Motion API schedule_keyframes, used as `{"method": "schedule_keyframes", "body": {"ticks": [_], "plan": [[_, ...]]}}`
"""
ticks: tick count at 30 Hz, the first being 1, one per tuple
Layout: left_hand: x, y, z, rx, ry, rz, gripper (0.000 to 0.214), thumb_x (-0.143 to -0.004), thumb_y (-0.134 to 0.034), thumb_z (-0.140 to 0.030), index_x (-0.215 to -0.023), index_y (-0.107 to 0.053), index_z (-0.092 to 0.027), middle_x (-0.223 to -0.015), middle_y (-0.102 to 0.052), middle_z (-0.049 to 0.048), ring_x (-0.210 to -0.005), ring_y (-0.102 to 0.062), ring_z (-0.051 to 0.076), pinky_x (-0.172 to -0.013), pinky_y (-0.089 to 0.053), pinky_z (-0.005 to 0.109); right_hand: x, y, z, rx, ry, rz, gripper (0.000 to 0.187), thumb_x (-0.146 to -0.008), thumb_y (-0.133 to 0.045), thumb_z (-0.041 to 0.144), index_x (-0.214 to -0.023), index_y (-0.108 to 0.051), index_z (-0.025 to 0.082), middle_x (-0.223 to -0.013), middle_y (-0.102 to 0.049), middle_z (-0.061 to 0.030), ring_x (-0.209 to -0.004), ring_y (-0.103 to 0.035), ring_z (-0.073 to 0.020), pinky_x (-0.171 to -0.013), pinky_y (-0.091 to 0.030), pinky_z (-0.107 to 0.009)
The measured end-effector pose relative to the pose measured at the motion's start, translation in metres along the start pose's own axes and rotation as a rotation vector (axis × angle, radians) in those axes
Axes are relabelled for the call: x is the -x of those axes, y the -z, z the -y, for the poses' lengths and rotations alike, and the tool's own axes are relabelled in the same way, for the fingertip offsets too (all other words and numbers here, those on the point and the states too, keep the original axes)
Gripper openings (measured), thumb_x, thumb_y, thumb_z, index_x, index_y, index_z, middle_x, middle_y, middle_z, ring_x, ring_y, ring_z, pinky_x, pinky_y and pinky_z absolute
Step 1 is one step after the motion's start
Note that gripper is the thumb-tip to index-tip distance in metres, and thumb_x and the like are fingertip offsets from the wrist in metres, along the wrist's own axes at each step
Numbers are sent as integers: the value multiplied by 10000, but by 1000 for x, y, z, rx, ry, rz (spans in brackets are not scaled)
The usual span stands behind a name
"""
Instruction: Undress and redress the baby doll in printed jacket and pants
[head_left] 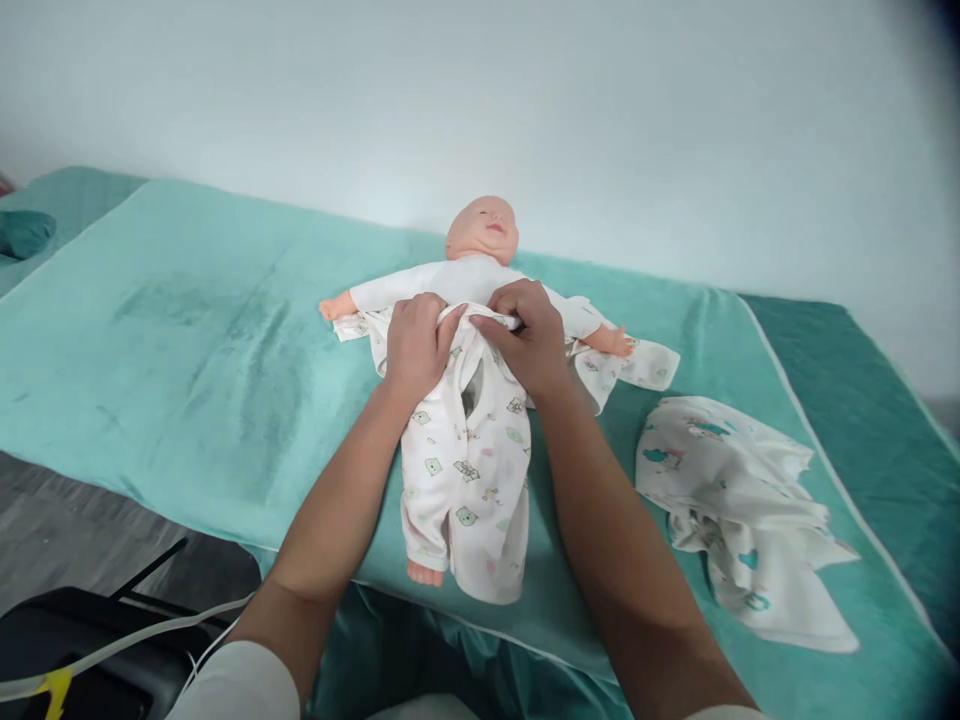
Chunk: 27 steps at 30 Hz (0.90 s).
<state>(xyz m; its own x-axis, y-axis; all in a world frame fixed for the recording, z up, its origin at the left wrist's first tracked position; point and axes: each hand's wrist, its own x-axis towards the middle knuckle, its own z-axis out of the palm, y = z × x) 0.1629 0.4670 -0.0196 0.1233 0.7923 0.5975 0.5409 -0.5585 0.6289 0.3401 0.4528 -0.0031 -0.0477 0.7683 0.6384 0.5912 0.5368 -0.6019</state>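
Observation:
A baby doll (484, 232) lies on its back on a teal towel (195, 330), arms spread, in a white top. A white printed romper (465, 450) covers its body and legs. One bare foot shows at the bottom. My left hand (414, 340) grips the left side of the romper's front opening at the chest. My right hand (525, 335) pinches the right side of the same opening. Both hands are closed on the cloth, close together over the doll's chest.
A second crumpled white printed garment (739, 510) lies on the towel to the right of the doll. A darker teal sheet (847, 400) runs along the right. A black object with white cables (97, 650) sits low at the left. A pale wall stands behind.

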Motion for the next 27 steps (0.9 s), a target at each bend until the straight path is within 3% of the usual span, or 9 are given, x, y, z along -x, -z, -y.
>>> {"method": "schedule_keyframes", "body": {"ticks": [6, 10, 14, 19, 22, 24, 27], "plan": [[5, 4, -8, 65, 135, -38, 471, -1027, -374, -668, -860, -469, -237, -772, -493, 6, -725, -527, 168, -722, -389, 340, 5, 3, 9, 84, -96, -35, 522, -971, -481, 722, -751, -530, 251, -736, -569, -15, -732, -517, -194, -814, -450, -400], [7, 7, -6, 57, 159, -66, 422, -1037, -431, -602, -823, -447, -239, -692, -434, -26, -634, -469, 142, -671, -354, 316, 13, 12, 5, 129, -161, -53, 670, -992, -357, 765, -591, -332, 229, -546, -351, 13, -581, -351, -143, -655, -362, -344], [15, 14, 4, 58, 206, -62, 420, -1022, -477, -586, -787, -431, -242, -650, -413, -38, -615, -438, 140, -661, -347, 306, 28, 24, -9, 44, -312, -6, 714, -952, -407, 803, -562, -259, 224, -524, -267, 22, -553, -277, -117, -551, -246, -317], [37, 30, 12, 95, 274, 34, 382, -1000, -521, -550, -785, -471, -239, -618, -442, -54, -605, -430, 134, -655, -338, 298, 50, 40, -14, -69, -454, 135, 729, -883, -492, 827, -551, -244, 228, -525, -236, 33, -556, -239, -103, -525, -176, -299], [51, 44, 13, 152, 335, 142, 267, -956, -597, -502, -927, -550, -242, -694, -537, -54, -646, -471, 135, -664, -358, 287, 66, 51, -11, -87, -474, 299, 648, -861, -578, 780, -581, -441, 212, -543, -363, 35, -566, -330, -115, -535, -234, -285], [60, 54, 12, 203, 359, 238, 327, -881, -692, -495, -1053, -576, -242, -831, -616, -36, -736, -529, 143, -704, -401, 278, 76, 58, -8, -106, -475, 403, 510, -806, -705, 709, -773, -646, 203, -653, -554, 25, -641, -480, -151, -586, -348, -281], [71, 68, 11, 310, 363, 384, 523, -754, -817, -510, -1135, -587, -234, -1044, -659, 5, -931, -598, 177, -811, -462, 278, 90, 64, -1, -183, -479, 480, 560, -677, -868, 588, -1080, -711, 234, -973, -728, -9, -874, -638, -229, -760, -484, -324]]}}
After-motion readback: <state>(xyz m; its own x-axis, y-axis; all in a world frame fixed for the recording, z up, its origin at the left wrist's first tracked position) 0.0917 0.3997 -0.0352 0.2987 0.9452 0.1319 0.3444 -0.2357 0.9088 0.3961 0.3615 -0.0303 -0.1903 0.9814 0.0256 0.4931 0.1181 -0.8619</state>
